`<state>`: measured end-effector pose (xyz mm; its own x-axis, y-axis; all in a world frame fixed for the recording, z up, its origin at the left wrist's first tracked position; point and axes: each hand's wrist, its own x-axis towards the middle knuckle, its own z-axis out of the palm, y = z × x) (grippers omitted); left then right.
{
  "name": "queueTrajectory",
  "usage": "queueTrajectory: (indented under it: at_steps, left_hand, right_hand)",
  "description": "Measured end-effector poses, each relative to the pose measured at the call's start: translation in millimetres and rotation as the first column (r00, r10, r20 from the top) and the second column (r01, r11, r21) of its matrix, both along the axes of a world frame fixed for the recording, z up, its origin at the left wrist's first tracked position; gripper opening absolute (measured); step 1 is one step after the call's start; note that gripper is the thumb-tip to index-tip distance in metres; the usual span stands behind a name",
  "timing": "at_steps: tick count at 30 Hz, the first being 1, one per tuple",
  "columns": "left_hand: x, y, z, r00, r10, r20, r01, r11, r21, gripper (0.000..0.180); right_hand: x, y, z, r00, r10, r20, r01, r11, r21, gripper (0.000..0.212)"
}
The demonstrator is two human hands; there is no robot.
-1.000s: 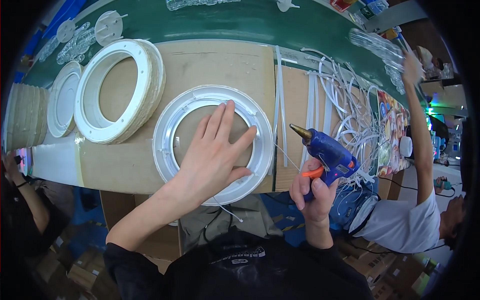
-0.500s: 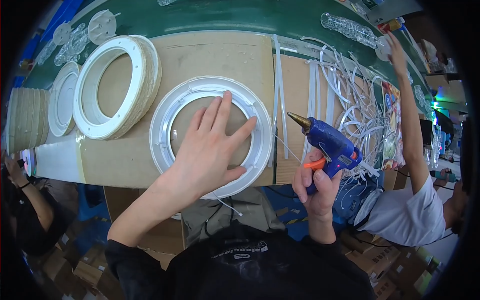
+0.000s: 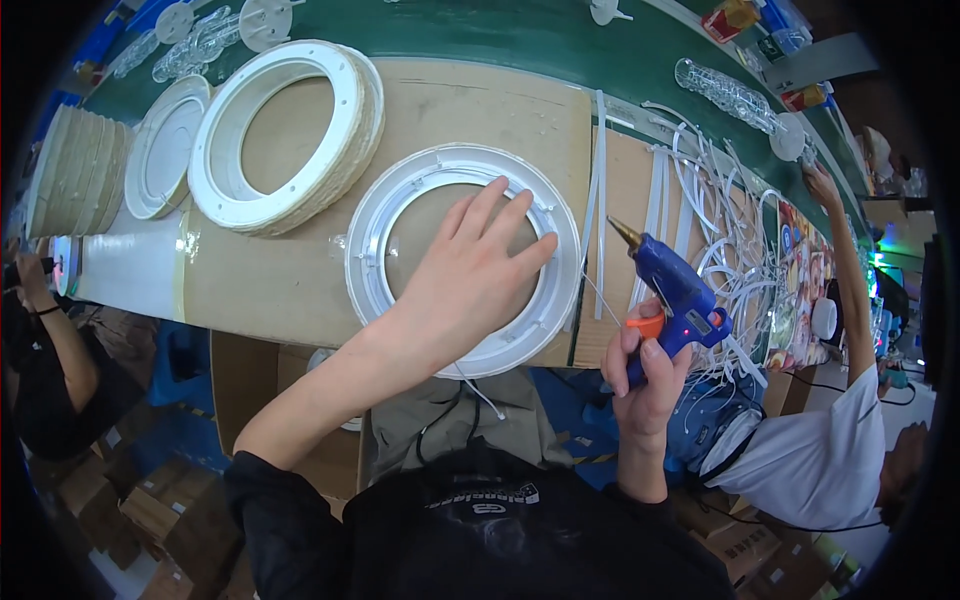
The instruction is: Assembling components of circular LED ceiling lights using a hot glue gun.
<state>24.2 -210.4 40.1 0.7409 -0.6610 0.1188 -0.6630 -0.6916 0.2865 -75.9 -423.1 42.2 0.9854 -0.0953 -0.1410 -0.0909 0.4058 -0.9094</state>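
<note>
A white plastic ring (image 3: 364, 262) with small clips inside its channel lies on the cardboard-covered bench in front of me. My left hand (image 3: 468, 268) rests across it with fingers spread, the fingertips touching the ring's far right inner edge. My right hand (image 3: 645, 392) is wrapped round a blue hot glue gun (image 3: 678, 288) with an orange trigger. Its brass nozzle points up and left, in the air right of the ring. A thin pale strand runs between the ring and the gun's trigger area. From the ring's near edge hangs a thin white cable (image 3: 484, 397).
Rope-wrapped rings (image 3: 215, 165) stand at the left beside a stack of more (image 3: 85, 170). White strips (image 3: 735, 250) lie tangled on the right. Clear bottle-like parts (image 3: 725, 90) lie on the green surface beyond. A co-worker's arm (image 3: 850, 270) reaches in at right; another person's arm shows at left.
The whole view has shifted, so bench things appear farther right. My left hand stays on the ring and my right keeps the glue gun. The right co-worker's hand has lowered.
</note>
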Motion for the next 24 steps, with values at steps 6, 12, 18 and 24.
queueTrajectory:
  at_steps: [6, 12, 18, 24]
  left_hand:
    - [-14.9, 49.6, 10.0, 0.988, 0.092, -0.122, -0.131, 0.922, -0.365, 0.045]
    - [-29.6, 58.2, 15.1, 0.966, 0.054, -0.253, -0.150, 0.913, -0.378, 0.053]
    - [-17.8, 35.2, 8.7, 0.989, -0.023, -0.145, -0.018, 0.961, -0.274, 0.074]
    - [-13.8, 27.9, -4.2, 0.994, -0.026, -0.106, 0.010, 0.989, -0.149, 0.086]
  right_hand:
    - [5.9, 13.0, 6.8, 0.994, -0.107, -0.026, 0.105, 0.990, -0.094, 0.037]
    - [7.0, 17.3, 3.5, 0.997, 0.012, -0.070, -0.016, 0.998, -0.068, 0.036]
    - [3.3, 22.6, 5.8, 0.998, -0.054, 0.012, 0.054, 0.997, -0.063, 0.034]
    - [-1.9, 23.3, 6.1, 0.998, -0.045, 0.036, 0.046, 0.998, -0.034, 0.034]
